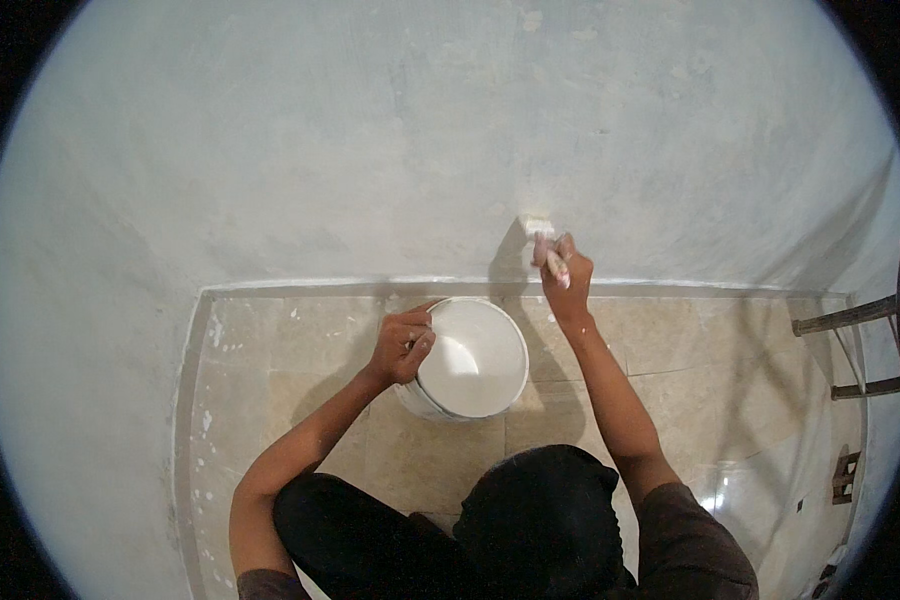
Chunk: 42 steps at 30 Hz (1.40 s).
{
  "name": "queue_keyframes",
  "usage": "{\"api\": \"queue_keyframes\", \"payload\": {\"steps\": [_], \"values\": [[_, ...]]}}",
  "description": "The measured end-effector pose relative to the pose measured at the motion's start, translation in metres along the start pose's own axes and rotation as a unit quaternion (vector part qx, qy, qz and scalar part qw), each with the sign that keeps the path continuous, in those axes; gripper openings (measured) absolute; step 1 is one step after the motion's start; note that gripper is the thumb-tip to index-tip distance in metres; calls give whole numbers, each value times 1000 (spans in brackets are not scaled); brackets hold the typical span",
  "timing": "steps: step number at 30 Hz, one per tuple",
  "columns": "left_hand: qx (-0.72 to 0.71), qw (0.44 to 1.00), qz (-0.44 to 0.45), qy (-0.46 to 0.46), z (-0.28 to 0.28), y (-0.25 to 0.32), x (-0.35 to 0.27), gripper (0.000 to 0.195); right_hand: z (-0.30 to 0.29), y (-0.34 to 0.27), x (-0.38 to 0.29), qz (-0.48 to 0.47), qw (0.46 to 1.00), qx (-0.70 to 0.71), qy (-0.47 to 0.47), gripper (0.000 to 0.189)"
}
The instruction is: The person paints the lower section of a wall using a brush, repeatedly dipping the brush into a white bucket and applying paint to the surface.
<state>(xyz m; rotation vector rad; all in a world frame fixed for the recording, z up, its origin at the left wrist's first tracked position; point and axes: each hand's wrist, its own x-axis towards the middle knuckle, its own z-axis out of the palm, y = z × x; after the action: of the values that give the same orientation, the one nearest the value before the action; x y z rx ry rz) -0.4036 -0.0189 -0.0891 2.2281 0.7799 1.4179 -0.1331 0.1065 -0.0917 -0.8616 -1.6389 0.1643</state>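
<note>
My right hand [562, 266] is closed around the handle of a paintbrush [538, 226], whose pale bristles meet the lower part of the grey-white wall [435, 150]. White smears mark the handle and my fingers. On the left side of a white plastic bucket [511, 356], my left hand [406, 343] grips the rim, thumb towards the inside. White paint [461, 360] appears to lie in the bucket; its depth is hard to judge. The bucket is between my hands, close to the wall's base.
Beige floor tiles [675, 337] bear white splashes along the left side. A grey skirting strip [330, 290] borders the floor. My bent knees [547, 510] are just below the bucket. At the far right stands part of a dark wooden piece of furniture [844, 316].
</note>
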Motion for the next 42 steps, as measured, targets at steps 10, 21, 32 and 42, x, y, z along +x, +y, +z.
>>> {"api": "queue_keyframes", "payload": {"steps": [10,21,32,42], "values": [[-15,999,29,-8,10,-2,10,32,45,88,-19,19,995,-62,-73,21],[-21,999,27,10,6,0,5,28,39,43,-35,-30,994,-60,-83,22],[-19,1000,19,13,3,4,2,34,19,-22,51,-99,995,24,25,22],[13,999,-1,-33,3,10,5,33,47,19,-27,-30,982,-58,-178,13]]}}
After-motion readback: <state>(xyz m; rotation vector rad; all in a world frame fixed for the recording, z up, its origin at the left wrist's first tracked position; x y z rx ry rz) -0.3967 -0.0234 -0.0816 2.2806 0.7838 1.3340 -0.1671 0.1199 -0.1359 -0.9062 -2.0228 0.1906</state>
